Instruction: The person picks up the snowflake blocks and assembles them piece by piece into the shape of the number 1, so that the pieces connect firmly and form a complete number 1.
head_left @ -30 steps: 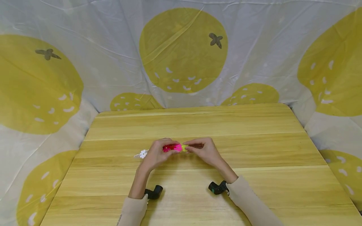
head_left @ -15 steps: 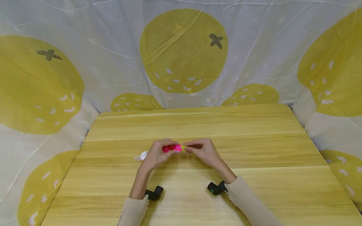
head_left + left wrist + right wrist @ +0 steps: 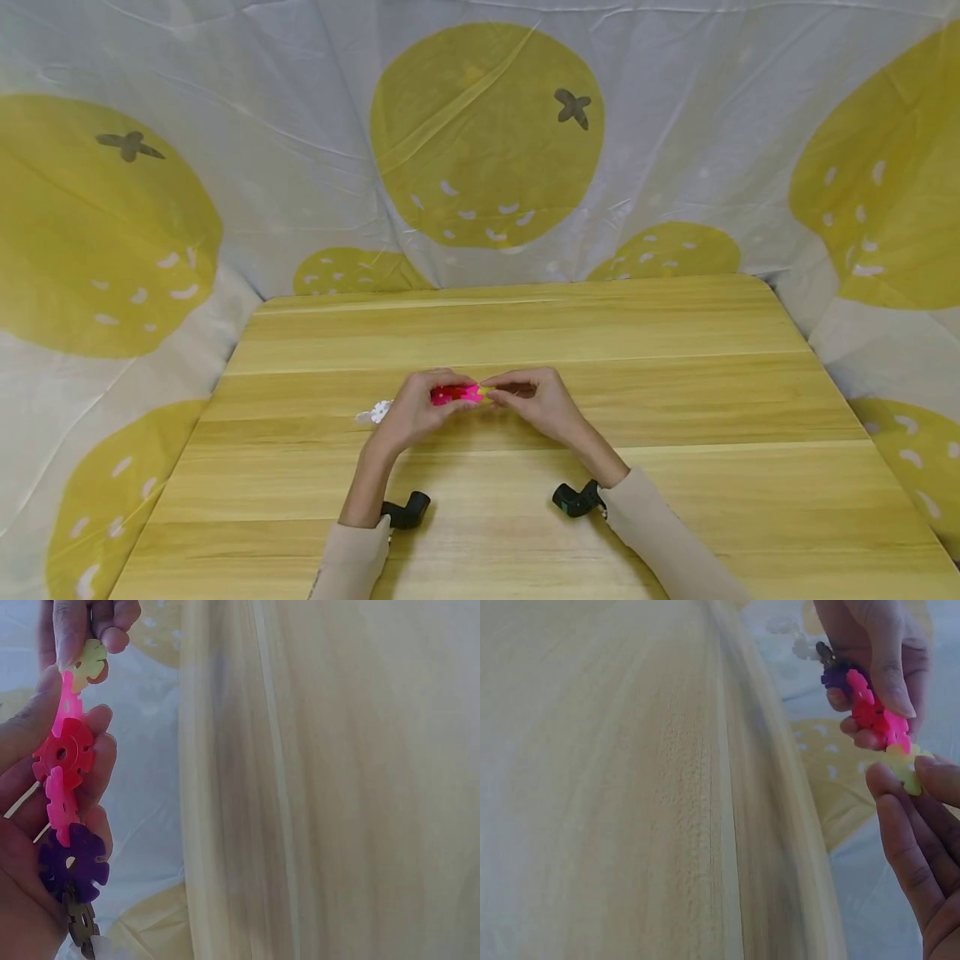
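Note:
My left hand holds a chain of interlocked plastic snowflake discs, its fingers and thumb around the middle. In the left wrist view the chain shows a red disc between two pink ones, then a purple disc and a dark brown disc. Past the left wrist, a white disc hangs from the chain's far left end. With thumb and fingertips, my right hand pinches a pale yellow disc right at the end pink disc. Fingertips partly cover the yellow disc.
Both hands work above a wooden table. A black wrist camera is on the left forearm, and another black camera on the right. A white cloth with yellow fruit prints hangs behind and beside the table.
The right fingertips have edged slightly left toward the pink disc, and less of the yellow disc shows. The left hand keeps its hold on the chain almost unmoved.

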Demonstrator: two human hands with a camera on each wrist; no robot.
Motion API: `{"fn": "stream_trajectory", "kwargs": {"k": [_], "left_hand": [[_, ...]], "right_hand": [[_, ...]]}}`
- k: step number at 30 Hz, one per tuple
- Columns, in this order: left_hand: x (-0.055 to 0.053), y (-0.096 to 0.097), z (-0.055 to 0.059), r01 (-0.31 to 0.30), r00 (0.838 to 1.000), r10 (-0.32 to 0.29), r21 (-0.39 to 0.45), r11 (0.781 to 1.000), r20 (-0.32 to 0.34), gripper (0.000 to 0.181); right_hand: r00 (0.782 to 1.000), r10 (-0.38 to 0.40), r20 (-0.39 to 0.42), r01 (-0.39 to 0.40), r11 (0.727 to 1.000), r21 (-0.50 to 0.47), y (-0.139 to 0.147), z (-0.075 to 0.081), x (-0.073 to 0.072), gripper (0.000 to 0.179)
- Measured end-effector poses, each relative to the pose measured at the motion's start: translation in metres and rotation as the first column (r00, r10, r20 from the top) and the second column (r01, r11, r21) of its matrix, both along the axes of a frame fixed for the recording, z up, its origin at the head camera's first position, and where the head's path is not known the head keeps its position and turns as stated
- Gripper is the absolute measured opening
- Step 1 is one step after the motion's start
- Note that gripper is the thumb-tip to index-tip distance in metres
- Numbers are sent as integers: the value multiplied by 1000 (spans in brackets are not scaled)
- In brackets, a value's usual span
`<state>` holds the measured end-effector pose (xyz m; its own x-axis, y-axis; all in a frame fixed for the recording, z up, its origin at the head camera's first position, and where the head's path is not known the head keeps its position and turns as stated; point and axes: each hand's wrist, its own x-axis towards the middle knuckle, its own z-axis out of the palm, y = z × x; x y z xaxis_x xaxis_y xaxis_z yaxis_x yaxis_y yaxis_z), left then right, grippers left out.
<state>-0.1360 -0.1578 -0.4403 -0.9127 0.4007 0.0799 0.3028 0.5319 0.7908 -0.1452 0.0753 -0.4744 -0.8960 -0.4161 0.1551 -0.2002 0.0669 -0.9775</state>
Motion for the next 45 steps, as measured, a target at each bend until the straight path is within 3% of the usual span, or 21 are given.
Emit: {"fn": "stream_trajectory", "kwargs": {"k": [19, 30, 36, 45], "left_hand": [[-1, 3, 1, 11, 999, -13, -31, 999, -49, 22], [-3, 2, 2, 19, 999, -19, 11, 1000, 49, 32], [-4, -1, 3, 54, 998, -55, 39, 998, 36, 27], [-6, -1, 6, 60, 995, -65, 59, 996, 81, 30]], "right_hand": [[1000, -12, 3, 12, 1000, -22, -1, 2, -1, 15], [996, -88, -4, 88, 996, -10, 3, 1, -2, 15], [994, -110, 16, 110, 993, -31, 6, -1, -5, 16], [991, -134, -13, 134, 991, -15, 9, -1, -8, 18]]}}
